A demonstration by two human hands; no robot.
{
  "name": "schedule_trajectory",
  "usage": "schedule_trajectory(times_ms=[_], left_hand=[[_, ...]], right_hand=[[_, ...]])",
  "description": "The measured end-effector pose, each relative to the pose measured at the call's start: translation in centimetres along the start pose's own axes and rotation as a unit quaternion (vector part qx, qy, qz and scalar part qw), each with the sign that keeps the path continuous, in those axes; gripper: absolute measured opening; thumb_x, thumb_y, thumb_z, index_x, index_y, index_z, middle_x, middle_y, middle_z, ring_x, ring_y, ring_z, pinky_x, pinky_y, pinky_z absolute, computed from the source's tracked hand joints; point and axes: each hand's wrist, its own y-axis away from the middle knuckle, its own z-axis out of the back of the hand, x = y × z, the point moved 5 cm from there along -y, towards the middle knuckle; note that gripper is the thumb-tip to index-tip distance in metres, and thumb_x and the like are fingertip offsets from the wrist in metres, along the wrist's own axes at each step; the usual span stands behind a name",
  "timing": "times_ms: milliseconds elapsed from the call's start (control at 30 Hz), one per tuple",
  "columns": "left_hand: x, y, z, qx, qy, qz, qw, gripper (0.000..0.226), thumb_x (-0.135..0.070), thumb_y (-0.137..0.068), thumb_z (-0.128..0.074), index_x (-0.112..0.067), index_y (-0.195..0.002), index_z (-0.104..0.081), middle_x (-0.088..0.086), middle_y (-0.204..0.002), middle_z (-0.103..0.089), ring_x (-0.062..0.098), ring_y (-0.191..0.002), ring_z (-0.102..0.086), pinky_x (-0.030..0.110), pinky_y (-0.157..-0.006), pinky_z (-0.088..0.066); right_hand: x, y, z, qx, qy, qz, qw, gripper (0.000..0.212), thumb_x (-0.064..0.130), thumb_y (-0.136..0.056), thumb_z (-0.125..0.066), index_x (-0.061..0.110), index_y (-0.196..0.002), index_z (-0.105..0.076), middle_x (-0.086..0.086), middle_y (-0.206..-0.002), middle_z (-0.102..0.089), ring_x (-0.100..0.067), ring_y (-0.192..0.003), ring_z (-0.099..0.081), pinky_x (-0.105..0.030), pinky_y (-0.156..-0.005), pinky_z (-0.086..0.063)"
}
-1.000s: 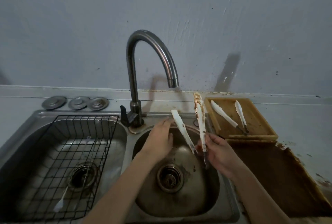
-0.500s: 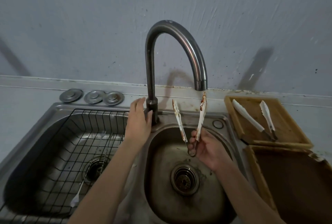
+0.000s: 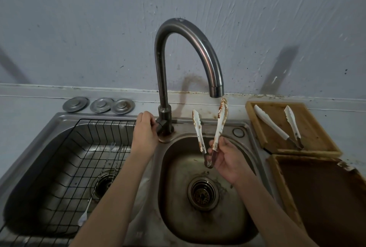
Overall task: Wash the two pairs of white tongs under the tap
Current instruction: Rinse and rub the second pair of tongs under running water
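My right hand (image 3: 227, 159) grips a pair of white tongs (image 3: 220, 126) smeared with brown sauce, held upright over the right sink basin (image 3: 178, 217). One arm's tip sits just under the spout of the curved steel tap (image 3: 190, 35). No water shows. My left hand (image 3: 143, 134) is closed on the tap handle (image 3: 160, 126) at the tap's base. A second pair of white tongs (image 3: 275, 126) lies on a small wooden tray (image 3: 309, 124) to the right.
The left basin holds a black wire rack (image 3: 59, 167) with a white utensil (image 3: 83, 219) in it. Three metal drain covers (image 3: 99, 105) lie behind it. A large brown wooden tray (image 3: 324, 197) sits at the right front. The grey wall (image 3: 79, 29) is close behind.
My left hand left the basin and closed on the tap handle. My right hand lifted the dirty tongs until one tip sits under the spout. The view moved closer.
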Motion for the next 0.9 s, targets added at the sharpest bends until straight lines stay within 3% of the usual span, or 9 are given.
schedule_trajectory(times_ms=[800, 900], left_hand=[[0.8, 0.6, 0.3, -0.018, 0.046, 0.027, 0.998, 0.023, 0.008, -0.082, -0.055, -0.012, -0.079, -0.044, 0.004, -0.085, -0.049, 0.022, -0.08, -0.05, 0.038, -0.075, -0.046], [0.6, 0.8, 0.1, -0.005, 0.044, 0.03, 0.999, 0.017, 0.001, -0.083, -0.06, -0.011, -0.09, -0.049, 0.006, -0.095, -0.053, 0.02, -0.089, -0.053, 0.03, -0.078, -0.045]], right_hand=[[0.5, 1.0, 0.0, -0.015, 0.028, 0.006, 0.999, 0.025, 0.017, -0.098, -0.038, 0.01, -0.085, -0.058, -0.006, -0.071, -0.057, -0.016, -0.059, -0.051, -0.027, -0.051, -0.047], [0.8, 1.2, -0.3, -0.008, 0.08, 0.021, 0.997, 0.023, 0.015, -0.099, -0.038, 0.004, -0.095, -0.058, -0.009, -0.075, -0.061, -0.018, -0.066, -0.059, -0.026, -0.052, -0.053]])
